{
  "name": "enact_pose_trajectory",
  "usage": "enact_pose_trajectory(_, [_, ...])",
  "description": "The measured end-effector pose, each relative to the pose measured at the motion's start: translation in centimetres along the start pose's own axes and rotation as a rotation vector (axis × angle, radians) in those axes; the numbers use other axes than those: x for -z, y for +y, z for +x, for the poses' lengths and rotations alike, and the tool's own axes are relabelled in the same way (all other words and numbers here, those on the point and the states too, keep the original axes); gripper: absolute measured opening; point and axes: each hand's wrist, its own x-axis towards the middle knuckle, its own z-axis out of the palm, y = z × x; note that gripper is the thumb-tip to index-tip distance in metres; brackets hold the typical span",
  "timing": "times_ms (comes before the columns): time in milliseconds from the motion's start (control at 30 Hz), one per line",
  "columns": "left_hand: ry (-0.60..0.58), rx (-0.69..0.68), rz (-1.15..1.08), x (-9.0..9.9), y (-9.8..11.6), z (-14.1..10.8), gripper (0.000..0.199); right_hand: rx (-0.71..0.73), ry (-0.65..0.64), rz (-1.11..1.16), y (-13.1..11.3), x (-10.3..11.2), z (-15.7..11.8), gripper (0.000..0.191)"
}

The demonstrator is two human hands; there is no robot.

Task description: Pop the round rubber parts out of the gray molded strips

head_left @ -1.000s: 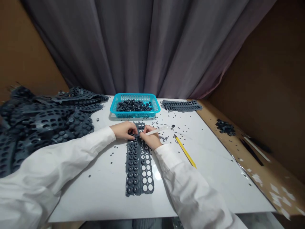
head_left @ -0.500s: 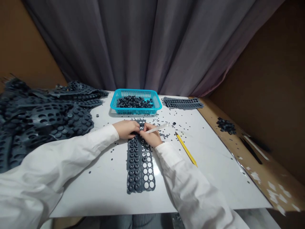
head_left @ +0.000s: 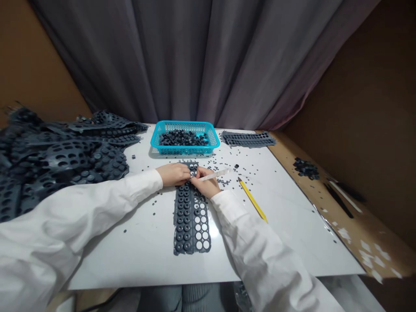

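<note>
A long dark rubber sheet of round pieces lies lengthwise before me, with ring-shaped pieces down its left side and holes showing white down much of its right. On its far part rests my left hand, fingers curled and closed at the sheet; my fingertips hide what they pinch. My right hand is closed beside it, fingertips almost touching the left ones. From its grip a thin whitish stick-like tool slants up to the right; its working end is hidden.
Beyond the sheet stands a turquoise basket of small black pieces. A perforated strip lies right of it, a yellow utility knife nearer. Dark rubber sheets heap at left. Small black discs dot the white table; a black pile sits at right.
The view has shifted slightly, so the sheet's near end appears a little higher. Both hands stay at nearly the same spot on the sheet, with the whitish tool still in my right hand.
</note>
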Motion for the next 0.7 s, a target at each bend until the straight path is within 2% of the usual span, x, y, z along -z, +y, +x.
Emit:
enact_pose_trajectory(133, [0.103,0.160,-0.296,-0.2,-0.4,-1.0,0.014,-0.020,0.000,-0.016,-0.1,0.1,0.0,0.020])
enact_pose_trajectory(300, [0.345,0.685,-0.822,0.0,-1.1,-2.5,0.026,-0.037,0.004,-0.011,-0.1,0.1,-0.1,0.019])
enact_pose_trajectory(367, [0.404,0.819,-1.089,0.3,-0.9,-3.0,0.034,-0.031,-0.001,0.012,0.0,0.1,-0.2,0.018])
enact_pose_trajectory(533, [0.426,0.925,-1.660,1.5,1.1,-3.2,0.045,-0.022,-0.006,0.060,0.2,0.2,-0.2,0.017])
enact_pose_trajectory(700, [0.472,0.955,-1.931,2.2,3.3,-2.6,0.027,-0.013,0.020,0.101,0.1,0.4,-0.3,0.018])
